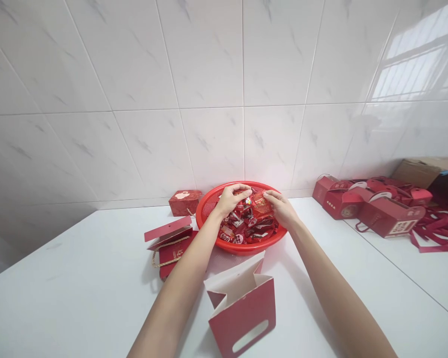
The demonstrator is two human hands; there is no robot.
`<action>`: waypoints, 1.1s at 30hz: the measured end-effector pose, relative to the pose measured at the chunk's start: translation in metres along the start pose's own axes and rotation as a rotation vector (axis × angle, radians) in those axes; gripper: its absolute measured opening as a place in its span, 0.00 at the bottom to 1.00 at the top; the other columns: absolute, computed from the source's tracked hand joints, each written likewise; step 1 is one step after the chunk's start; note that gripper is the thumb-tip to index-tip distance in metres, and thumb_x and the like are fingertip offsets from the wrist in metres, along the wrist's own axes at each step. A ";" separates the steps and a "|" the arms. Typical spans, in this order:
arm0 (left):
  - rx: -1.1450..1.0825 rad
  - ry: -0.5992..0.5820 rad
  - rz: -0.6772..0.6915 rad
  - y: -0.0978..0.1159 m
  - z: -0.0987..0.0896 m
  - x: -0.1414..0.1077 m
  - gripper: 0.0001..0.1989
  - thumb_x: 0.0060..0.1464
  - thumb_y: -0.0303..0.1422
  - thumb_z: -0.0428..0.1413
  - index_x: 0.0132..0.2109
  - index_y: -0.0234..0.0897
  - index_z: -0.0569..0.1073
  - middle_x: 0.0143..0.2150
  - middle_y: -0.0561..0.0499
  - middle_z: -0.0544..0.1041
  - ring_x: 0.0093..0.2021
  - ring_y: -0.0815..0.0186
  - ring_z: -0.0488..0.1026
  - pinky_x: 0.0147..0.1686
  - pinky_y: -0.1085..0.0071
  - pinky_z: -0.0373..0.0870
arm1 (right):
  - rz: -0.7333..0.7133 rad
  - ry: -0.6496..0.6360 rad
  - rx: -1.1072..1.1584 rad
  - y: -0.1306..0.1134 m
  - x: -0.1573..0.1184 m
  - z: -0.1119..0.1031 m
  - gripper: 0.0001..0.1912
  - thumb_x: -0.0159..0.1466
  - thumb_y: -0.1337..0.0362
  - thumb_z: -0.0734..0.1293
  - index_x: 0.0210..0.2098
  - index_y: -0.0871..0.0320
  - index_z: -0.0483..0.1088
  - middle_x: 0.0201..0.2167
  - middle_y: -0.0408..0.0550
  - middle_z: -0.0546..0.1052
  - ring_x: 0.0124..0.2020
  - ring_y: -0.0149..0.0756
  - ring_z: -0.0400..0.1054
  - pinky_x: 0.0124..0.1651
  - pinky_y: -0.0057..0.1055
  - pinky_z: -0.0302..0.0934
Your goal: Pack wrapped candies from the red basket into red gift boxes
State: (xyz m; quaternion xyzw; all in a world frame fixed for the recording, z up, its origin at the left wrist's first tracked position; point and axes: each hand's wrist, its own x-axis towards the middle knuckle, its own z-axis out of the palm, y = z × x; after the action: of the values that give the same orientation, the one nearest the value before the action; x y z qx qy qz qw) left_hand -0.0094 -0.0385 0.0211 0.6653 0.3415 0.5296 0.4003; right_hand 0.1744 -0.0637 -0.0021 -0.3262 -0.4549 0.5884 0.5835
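Pinching the edge of a flat, shiny red packet [260, 203] between thumb and finger, my right hand [266, 194] works over the red basket [246, 247], near the tabletop's [78, 278] back edge. My left hand [249, 191] is beside it, thumb and fingertips brought close together; I can't tell whether they grip anything, as the small wrappers there blend into one another. Below my hands, the sweets [239, 226] in red wrappers lie heaped in the basket, their lower layers hidden and most print too small to read.

Nearer me, toward the tabletop's front edge, an open red box [242, 318] shows its pale inside, but I can't see its bottom. To the left, my forearm partly covers a red box with a rope handle [171, 253]. Behind that, a patterned red box [185, 204] is partly hidden by the basket's rim.

Toward the back right corner are overlapping red boxes [390, 216], too crowded to count surely, a tangle of dark pink ribbons [440, 228] and a brown carton [425, 171], the last two cut off at the right.
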 end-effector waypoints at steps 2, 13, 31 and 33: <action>0.020 0.010 -0.004 -0.001 0.000 0.001 0.21 0.40 0.47 0.68 0.35 0.35 0.80 0.37 0.48 0.82 0.40 0.61 0.75 0.47 0.64 0.70 | 0.015 -0.006 -0.013 0.000 0.000 0.000 0.21 0.44 0.51 0.80 0.30 0.55 0.74 0.26 0.40 0.79 0.28 0.33 0.72 0.35 0.31 0.66; 0.159 -0.053 -0.052 -0.003 -0.001 -0.001 0.18 0.43 0.45 0.66 0.35 0.35 0.80 0.39 0.46 0.82 0.41 0.60 0.76 0.48 0.64 0.69 | -0.019 -0.079 -0.156 -0.002 -0.006 0.003 0.20 0.43 0.58 0.80 0.34 0.57 0.78 0.32 0.48 0.82 0.33 0.42 0.76 0.40 0.38 0.70; 0.238 -0.308 -0.082 0.003 0.002 -0.005 0.19 0.45 0.48 0.64 0.26 0.34 0.78 0.24 0.53 0.74 0.30 0.66 0.69 0.35 0.70 0.64 | -0.089 0.043 -0.044 -0.008 -0.009 0.005 0.23 0.41 0.56 0.81 0.36 0.55 0.77 0.37 0.46 0.83 0.38 0.42 0.77 0.39 0.34 0.70; 0.242 -0.261 -0.069 0.003 0.001 -0.005 0.19 0.45 0.48 0.63 0.24 0.34 0.77 0.23 0.54 0.73 0.28 0.67 0.67 0.33 0.70 0.63 | -0.076 0.032 -0.115 -0.009 -0.010 0.006 0.23 0.44 0.54 0.81 0.37 0.55 0.78 0.39 0.48 0.83 0.39 0.43 0.77 0.38 0.34 0.68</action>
State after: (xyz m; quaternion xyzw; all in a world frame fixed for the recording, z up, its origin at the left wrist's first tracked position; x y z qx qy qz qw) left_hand -0.0091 -0.0445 0.0219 0.7596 0.3705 0.3796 0.3763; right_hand 0.1735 -0.0757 0.0068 -0.3510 -0.4905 0.5335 0.5929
